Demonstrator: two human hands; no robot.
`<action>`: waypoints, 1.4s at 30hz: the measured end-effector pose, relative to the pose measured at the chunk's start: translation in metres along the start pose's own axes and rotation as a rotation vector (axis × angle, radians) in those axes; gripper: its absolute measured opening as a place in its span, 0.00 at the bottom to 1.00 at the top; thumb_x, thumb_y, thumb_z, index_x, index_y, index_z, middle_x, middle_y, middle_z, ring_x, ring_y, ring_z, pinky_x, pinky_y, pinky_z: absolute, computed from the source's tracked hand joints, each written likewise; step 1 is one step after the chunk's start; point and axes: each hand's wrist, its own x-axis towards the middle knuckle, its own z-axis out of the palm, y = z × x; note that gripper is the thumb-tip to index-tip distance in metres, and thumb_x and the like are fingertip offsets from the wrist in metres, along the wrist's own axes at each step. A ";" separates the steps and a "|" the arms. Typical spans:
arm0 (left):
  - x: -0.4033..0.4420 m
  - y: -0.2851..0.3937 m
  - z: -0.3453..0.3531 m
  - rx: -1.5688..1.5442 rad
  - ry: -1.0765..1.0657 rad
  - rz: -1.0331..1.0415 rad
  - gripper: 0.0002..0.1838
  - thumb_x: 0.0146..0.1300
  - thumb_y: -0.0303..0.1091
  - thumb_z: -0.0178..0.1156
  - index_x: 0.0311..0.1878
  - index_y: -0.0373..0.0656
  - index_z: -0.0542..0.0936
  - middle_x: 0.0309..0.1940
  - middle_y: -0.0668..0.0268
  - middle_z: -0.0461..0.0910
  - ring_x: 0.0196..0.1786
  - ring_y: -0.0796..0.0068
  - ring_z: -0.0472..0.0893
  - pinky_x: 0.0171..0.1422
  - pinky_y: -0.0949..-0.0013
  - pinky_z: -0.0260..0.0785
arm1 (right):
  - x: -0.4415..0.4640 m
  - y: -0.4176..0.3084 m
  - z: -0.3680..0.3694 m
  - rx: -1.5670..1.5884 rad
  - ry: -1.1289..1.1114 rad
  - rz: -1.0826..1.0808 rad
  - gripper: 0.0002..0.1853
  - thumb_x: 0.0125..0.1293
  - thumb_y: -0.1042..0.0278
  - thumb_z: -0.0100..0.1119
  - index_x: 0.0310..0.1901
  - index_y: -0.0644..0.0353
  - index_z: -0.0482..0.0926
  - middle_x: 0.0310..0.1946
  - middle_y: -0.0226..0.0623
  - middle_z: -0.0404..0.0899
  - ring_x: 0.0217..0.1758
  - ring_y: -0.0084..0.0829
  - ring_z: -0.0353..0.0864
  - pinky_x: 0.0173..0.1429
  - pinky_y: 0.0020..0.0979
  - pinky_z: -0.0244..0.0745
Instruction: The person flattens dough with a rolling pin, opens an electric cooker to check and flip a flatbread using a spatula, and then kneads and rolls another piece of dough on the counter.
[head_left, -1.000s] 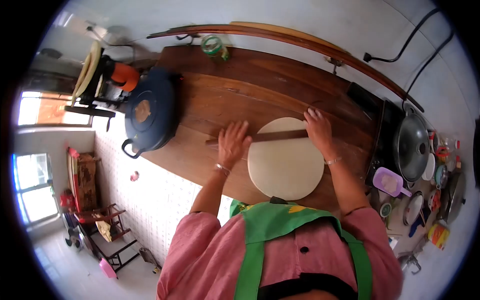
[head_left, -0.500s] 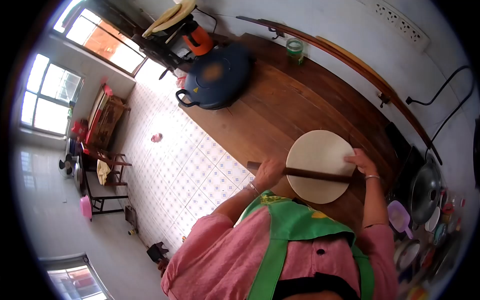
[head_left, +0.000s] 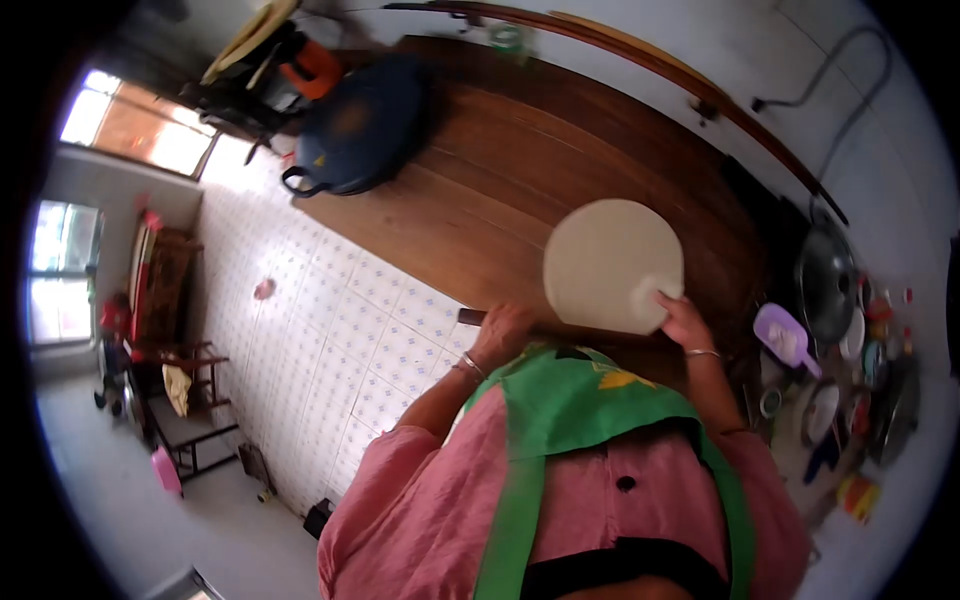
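Note:
My left hand (head_left: 503, 333) is closed around a dark wooden rolling pin (head_left: 471, 317), whose left end sticks out past the fist. The pin runs along the near edge of a round, flat sheet of dough (head_left: 605, 260) on the wooden table. That near edge looks straight where it meets the pin. My right hand (head_left: 682, 318) grips the dough at its near right edge, with a dent or fold beside the fingertips. The pin's right end is hard to make out in the shadow by my apron.
A dark blue round electric pan (head_left: 365, 125) stands at the far left of the wooden table (head_left: 500, 150), near an orange object (head_left: 311, 68). A glass jar (head_left: 508, 39) is by the wall. To the right are a purple scoop (head_left: 783, 335), a wok lid (head_left: 826, 280) and several bowls.
The rolling pin has moved from across the dough to its near edge. My right hand has shifted to the near right of the sheet. The view has turned slightly.

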 end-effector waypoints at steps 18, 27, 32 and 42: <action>0.003 -0.052 -0.034 -0.060 0.056 -0.112 0.16 0.45 0.31 0.67 0.41 0.46 0.79 0.39 0.63 0.78 0.47 0.58 0.76 0.53 0.55 0.65 | -0.014 -0.006 0.034 -1.357 0.248 -0.437 0.13 0.65 0.64 0.60 0.43 0.66 0.80 0.29 0.42 0.83 0.33 0.40 0.84 0.39 0.34 0.76; 0.001 -0.036 -0.002 0.291 0.163 -0.329 0.24 0.67 0.46 0.54 0.63 0.46 0.73 0.59 0.59 0.73 0.64 0.57 0.69 0.72 0.43 0.50 | -0.021 0.025 0.049 -1.644 0.566 -1.085 0.10 0.69 0.70 0.51 0.50 0.59 0.76 0.46 0.43 0.79 0.54 0.42 0.76 0.64 0.47 0.64; 0.092 -0.086 -0.018 0.267 0.232 -0.312 0.24 0.67 0.44 0.55 0.64 0.48 0.72 0.60 0.59 0.73 0.65 0.56 0.69 0.71 0.39 0.52 | 0.053 -0.059 0.077 -1.683 0.512 -0.885 0.10 0.70 0.70 0.50 0.48 0.59 0.77 0.44 0.44 0.80 0.53 0.44 0.77 0.63 0.49 0.66; 0.021 -0.062 -0.010 0.301 0.203 -0.387 0.28 0.63 0.46 0.59 0.66 0.52 0.71 0.66 0.60 0.67 0.70 0.51 0.63 0.73 0.38 0.47 | 0.005 0.013 0.038 -1.720 0.606 -1.026 0.14 0.72 0.65 0.48 0.56 0.54 0.75 0.58 0.35 0.76 0.65 0.39 0.70 0.71 0.52 0.56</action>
